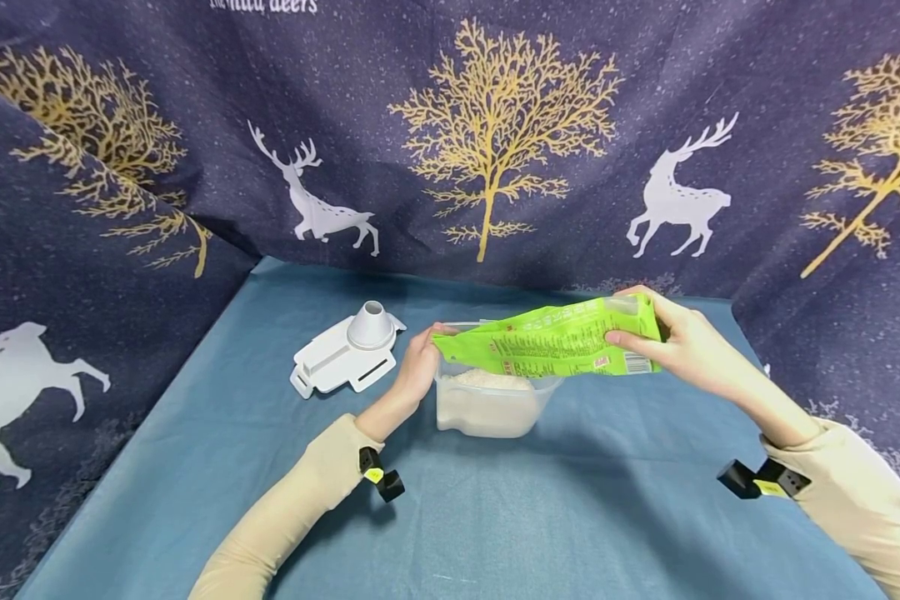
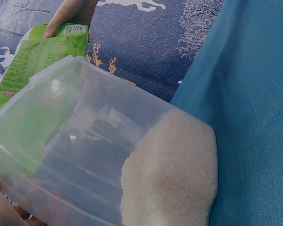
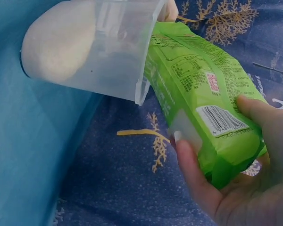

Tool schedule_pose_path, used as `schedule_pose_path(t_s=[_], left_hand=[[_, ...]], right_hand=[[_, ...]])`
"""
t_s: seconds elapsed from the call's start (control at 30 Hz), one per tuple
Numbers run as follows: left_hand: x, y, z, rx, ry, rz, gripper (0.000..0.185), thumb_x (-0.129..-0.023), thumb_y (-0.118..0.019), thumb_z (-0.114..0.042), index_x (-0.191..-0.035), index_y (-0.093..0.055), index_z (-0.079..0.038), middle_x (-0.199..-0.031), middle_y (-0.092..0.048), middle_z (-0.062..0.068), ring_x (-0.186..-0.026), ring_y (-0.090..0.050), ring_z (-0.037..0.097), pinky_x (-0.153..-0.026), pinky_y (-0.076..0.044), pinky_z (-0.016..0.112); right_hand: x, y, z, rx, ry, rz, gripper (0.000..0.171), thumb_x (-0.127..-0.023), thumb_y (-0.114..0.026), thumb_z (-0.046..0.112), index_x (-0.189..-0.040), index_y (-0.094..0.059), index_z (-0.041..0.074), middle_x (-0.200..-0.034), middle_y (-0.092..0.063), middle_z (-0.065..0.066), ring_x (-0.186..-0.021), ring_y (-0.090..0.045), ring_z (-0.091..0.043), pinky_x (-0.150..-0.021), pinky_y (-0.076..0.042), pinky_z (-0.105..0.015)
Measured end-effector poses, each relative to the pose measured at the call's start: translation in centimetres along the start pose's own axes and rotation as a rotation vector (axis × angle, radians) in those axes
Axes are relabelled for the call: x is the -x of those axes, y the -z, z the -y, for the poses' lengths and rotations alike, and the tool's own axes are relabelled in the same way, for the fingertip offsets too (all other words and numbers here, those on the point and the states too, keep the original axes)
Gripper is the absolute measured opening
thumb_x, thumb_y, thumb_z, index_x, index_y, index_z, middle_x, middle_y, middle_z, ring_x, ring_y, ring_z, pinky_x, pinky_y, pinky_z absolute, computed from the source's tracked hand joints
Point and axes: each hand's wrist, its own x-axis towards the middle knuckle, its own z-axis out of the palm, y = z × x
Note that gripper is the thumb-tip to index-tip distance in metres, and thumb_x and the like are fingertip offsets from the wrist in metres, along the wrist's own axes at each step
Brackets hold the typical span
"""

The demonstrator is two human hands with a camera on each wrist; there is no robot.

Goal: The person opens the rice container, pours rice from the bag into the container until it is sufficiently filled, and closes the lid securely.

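Note:
My right hand (image 1: 682, 337) grips the closed end of a bright green printed bag (image 3: 203, 89), thumb on one face and fingers on the other. The bag lies nearly level, its other end over the mouth of a clear plastic container (image 2: 104, 99). White rice (image 2: 170, 174) fills the container's lower part. My left hand (image 1: 420, 362) holds the container's left rim, right beside the bag's end. The bag and the container wall partly hide its fingers.
A white lid (image 1: 330, 358) with a cone-shaped cap (image 1: 372, 325) on it lies left of the container. A blue cloth (image 1: 480, 517) covers the table. Behind it hangs a dark curtain (image 1: 435, 158) with deer and trees.

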Motion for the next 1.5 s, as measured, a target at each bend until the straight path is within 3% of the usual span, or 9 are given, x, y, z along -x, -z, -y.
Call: schedule_pose_path(t_s=[0.13,0.27,0.47,0.63,0.93,1.2,1.37,1.5], left_hand=[[0.0,0.1,0.0,-0.006,0.003,0.006,0.046,-0.106,-0.029,-0.025,-0.117,-0.066,0.001,-0.127,-0.063,0.018,-0.126,-0.052,0.032,-0.104,-0.04,0.048],[0.0,0.0,0.0,-0.006,0.004,0.011,0.048,-0.106,-0.028,-0.026,-0.117,-0.065,0.001,-0.131,-0.061,0.017,-0.131,-0.049,0.031,-0.107,-0.038,0.047],[0.0,0.0,0.0,-0.002,-0.021,0.008,0.048,-0.105,-0.027,-0.025,-0.112,-0.067,0.0,-0.119,-0.066,0.018,-0.124,-0.054,0.03,-0.106,-0.039,0.046],[0.0,-0.1,0.2,0.015,-0.04,0.026,0.05,-0.107,-0.026,-0.028,-0.111,-0.066,0.001,-0.115,-0.067,0.019,-0.116,-0.058,0.032,-0.103,-0.041,0.047],[0.0,-0.1,0.0,0.021,-0.012,0.013,0.051,-0.106,-0.027,-0.03,-0.114,-0.066,0.001,-0.119,-0.066,0.019,-0.117,-0.058,0.032,-0.103,-0.042,0.046],[0.1,-0.1,0.0,0.014,0.012,-0.008,0.051,-0.106,-0.029,-0.033,-0.117,-0.066,0.001,-0.114,-0.066,0.02,-0.104,-0.059,0.032,-0.097,-0.044,0.045],[0.1,0.0,0.1,0.016,0.001,0.002,0.048,-0.106,-0.029,-0.028,-0.118,-0.065,0.002,-0.122,-0.064,0.019,-0.116,-0.057,0.033,-0.099,-0.044,0.046],[0.1,0.0,0.1,0.017,-0.008,0.014,0.049,-0.107,-0.027,-0.027,-0.119,-0.064,0.003,-0.128,-0.061,0.019,-0.123,-0.054,0.033,-0.101,-0.043,0.047]], right_hand=[[0.0,0.1,0.0,0.03,0.031,-0.017,0.041,-0.089,-0.07,0.022,-0.126,-0.053,0.021,-0.089,-0.065,-0.002,-0.065,-0.054,-0.006,-0.053,-0.042,-0.024],[0.1,0.3,0.0,0.068,0.074,-0.026,0.056,-0.079,-0.081,0.021,-0.127,-0.052,0.019,-0.089,-0.064,0.001,-0.068,-0.055,-0.003,-0.056,-0.044,-0.022],[0.0,0.5,0.2,0.072,0.043,0.044,0.078,-0.064,-0.091,0.029,-0.129,-0.048,0.018,-0.099,-0.066,-0.003,-0.077,-0.06,-0.002,-0.061,-0.048,-0.024],[-0.1,0.6,0.1,0.069,0.006,0.104,0.085,-0.061,-0.092,0.028,-0.13,-0.044,0.016,-0.104,-0.067,-0.007,-0.081,-0.064,-0.003,-0.062,-0.051,-0.026],[-0.3,0.5,-0.1,0.173,0.118,-0.051,0.07,-0.064,-0.091,0.022,-0.123,-0.053,0.014,-0.094,-0.071,-0.001,-0.075,-0.059,0.003,-0.061,-0.047,-0.022],[-0.2,0.7,0.2,0.2,0.093,-0.12,0.059,-0.067,-0.088,0.021,-0.115,-0.055,0.011,-0.082,-0.069,-0.003,-0.063,-0.054,-0.001,-0.054,-0.041,-0.021],[-0.2,0.9,0.4,0.178,0.1,-0.123,0.053,-0.071,-0.086,0.021,-0.114,-0.057,0.012,-0.08,-0.068,0.0,-0.062,-0.052,0.0,-0.054,-0.04,-0.019],[-0.2,1.2,0.8,0.174,0.117,-0.146,0.043,-0.074,-0.084,0.021,-0.106,-0.057,0.014,-0.07,-0.056,0.004,-0.057,-0.044,-0.002,-0.052,-0.036,-0.018]])
